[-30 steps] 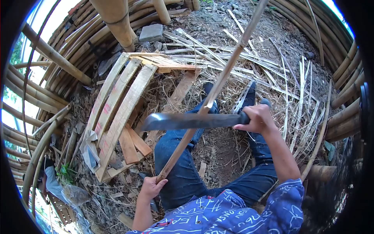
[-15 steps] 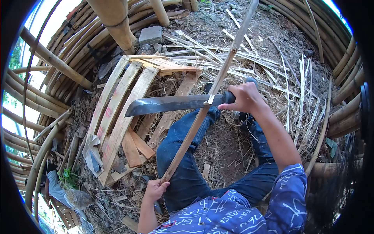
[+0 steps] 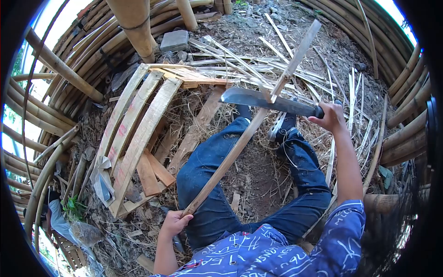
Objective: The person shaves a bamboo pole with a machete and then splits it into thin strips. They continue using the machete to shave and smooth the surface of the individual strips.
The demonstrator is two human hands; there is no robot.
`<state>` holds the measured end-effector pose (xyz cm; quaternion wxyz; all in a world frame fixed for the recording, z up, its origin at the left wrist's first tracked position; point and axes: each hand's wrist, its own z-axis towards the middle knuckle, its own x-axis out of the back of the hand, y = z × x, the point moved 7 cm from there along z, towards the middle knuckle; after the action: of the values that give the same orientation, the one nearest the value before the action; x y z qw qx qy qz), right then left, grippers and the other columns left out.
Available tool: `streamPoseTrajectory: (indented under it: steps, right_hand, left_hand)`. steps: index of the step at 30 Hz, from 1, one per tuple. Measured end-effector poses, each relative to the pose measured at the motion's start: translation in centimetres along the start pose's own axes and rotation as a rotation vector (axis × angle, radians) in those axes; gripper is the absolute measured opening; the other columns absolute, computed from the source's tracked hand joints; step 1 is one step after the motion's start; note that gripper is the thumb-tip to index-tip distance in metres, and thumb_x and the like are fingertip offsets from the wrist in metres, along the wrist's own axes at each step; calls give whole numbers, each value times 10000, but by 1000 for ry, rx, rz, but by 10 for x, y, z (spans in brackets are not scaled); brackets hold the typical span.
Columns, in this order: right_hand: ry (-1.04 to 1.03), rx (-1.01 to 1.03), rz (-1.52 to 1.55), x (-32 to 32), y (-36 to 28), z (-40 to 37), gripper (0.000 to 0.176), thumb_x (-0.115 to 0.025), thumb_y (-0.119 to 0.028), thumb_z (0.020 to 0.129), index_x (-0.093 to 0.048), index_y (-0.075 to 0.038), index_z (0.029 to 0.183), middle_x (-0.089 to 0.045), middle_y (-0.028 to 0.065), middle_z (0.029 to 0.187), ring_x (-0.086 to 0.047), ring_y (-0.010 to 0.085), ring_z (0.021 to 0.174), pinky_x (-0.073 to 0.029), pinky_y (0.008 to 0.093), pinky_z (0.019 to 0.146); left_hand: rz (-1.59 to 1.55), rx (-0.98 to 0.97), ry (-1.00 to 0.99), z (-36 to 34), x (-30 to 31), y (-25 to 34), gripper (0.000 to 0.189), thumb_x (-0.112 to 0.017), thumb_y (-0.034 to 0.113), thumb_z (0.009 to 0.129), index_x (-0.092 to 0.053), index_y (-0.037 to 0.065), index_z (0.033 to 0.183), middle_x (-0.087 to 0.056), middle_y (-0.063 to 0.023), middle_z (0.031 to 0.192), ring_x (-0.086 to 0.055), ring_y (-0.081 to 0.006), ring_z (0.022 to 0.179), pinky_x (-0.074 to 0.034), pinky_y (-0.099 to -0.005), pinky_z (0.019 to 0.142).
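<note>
Bamboo poles (image 3: 69, 76) curve around a dirt floor strewn with dry shavings, where a person sits with legs stretched out in blue jeans (image 3: 207, 161).

The right hand (image 3: 330, 118) is clenched around the dark handle of a machete (image 3: 267, 101), arm reaching forward past the knees. The blade points to the person's left and lies across a long bamboo slat (image 3: 230, 159), its edge meeting the slat in the upper part, just beyond a shoe (image 3: 280, 125). The left hand (image 3: 174, 224) is closed around the slat's near end, low beside the hip. From there the slat slants up and away over the left leg, and its far tip stands in the air above the ground litter.

Judging by where the blade sits, most of the slat's length lies between the knife and the left hand, and only the shorter far stretch lies beyond it. Whether the nearer stretch is already trimmed clean is too fine to tell.

Further out, many thin split strips (image 3: 240, 60) lie scattered ahead of the feet, which suggests a good deal of bamboo has already been cut here. Curved wooden planks (image 3: 138, 134) rest on the ground at the left, and a grey block (image 3: 174, 40) lies beyond them near a thick post (image 3: 138, 25).
</note>
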<state>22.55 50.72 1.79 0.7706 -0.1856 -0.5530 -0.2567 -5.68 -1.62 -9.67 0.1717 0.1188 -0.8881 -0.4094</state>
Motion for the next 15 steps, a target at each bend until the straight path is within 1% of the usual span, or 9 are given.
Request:
streamPoseTrajectory:
  steps: [2, 3, 4, 6, 8, 10, 12, 14, 15]
  right_hand:
    - [14, -132, 31, -3, 27, -16, 707, -536, -806, 723, -579, -106, 634, -579, 64, 530, -617, 227, 519, -481, 367, 545]
    - [-17, -278, -30, 1, 50, -23, 719, -529, -813, 721, -565, -100, 627, -582, 74, 531, -620, 235, 523, -486, 367, 554]
    - [-31, -245, -107, 8, 58, -33, 732, -512, -819, 726, -554, -95, 624, -577, 68, 532, -606, 220, 508, -483, 357, 541]
    - [-140, -289, -17, 4, 69, -45, 736, -515, -820, 724, -553, -91, 629, -565, 58, 530, -588, 200, 496, -471, 352, 519]
    - [-42, -249, -100, 4, 60, -51, 725, -514, -809, 738, -548, -93, 624, -546, 44, 522, -561, 180, 477, -455, 342, 498]
    - [-58, -341, 66, -5, 54, -57, 701, -528, -781, 758, -555, -93, 624, -554, 41, 529, -552, 179, 467, -454, 327, 498]
    - [-8, -327, 119, -4, 32, -61, 678, -555, -755, 763, -569, -89, 633, -561, 36, 532, -539, 170, 455, -452, 321, 498]
    - [-107, -353, 315, -8, 2, -59, 621, -636, -715, 725, -591, -102, 638, -589, 34, 546, -546, 149, 462, -450, 306, 492]
    - [-60, -251, 314, -6, -21, -55, 584, -676, -690, 700, -606, -113, 639, -603, 31, 554, -562, 145, 470, -453, 298, 487]
  left_hand:
    - [1, 2, -15, -2, -1, -4, 278, -701, 212, 875, -632, -6, 716, -502, 53, 573, -421, -32, 512, -346, -226, 459]
    - [-5, -5, 10, -6, 0, -12, 285, -705, 218, 873, -630, -6, 713, -504, 52, 573, -423, -32, 513, -349, -227, 460]
    - [-8, -11, 36, -7, 3, -15, 293, -708, 224, 871, -627, -7, 710, -507, 51, 574, -426, -33, 513, -351, -228, 460]
    - [6, 8, 29, -8, 3, -4, 314, -712, 248, 870, -625, -5, 706, -514, 47, 577, -435, -35, 520, -358, -230, 465]
    - [-25, 21, -36, -5, 0, 11, 314, -699, 246, 880, -624, -2, 703, -519, 39, 577, -445, -39, 521, -364, -229, 470]
    - [1, 33, -27, -3, -1, 10, 308, -690, 238, 888, -620, 1, 704, -516, 39, 580, -442, -39, 522, -360, -227, 469]
    - [28, 51, -10, -4, -2, 4, 303, -680, 231, 896, -615, 4, 706, -512, 39, 584, -439, -39, 522, -355, -224, 468]
    - [-70, 49, -14, -3, -3, -1, 287, -671, 214, 903, -605, 10, 713, -512, 38, 595, -439, -41, 525, -348, -221, 468]
    - [-95, 58, -17, -4, -4, 6, 280, -669, 209, 903, -599, 13, 716, -515, 35, 603, -446, -42, 529, -349, -221, 470]
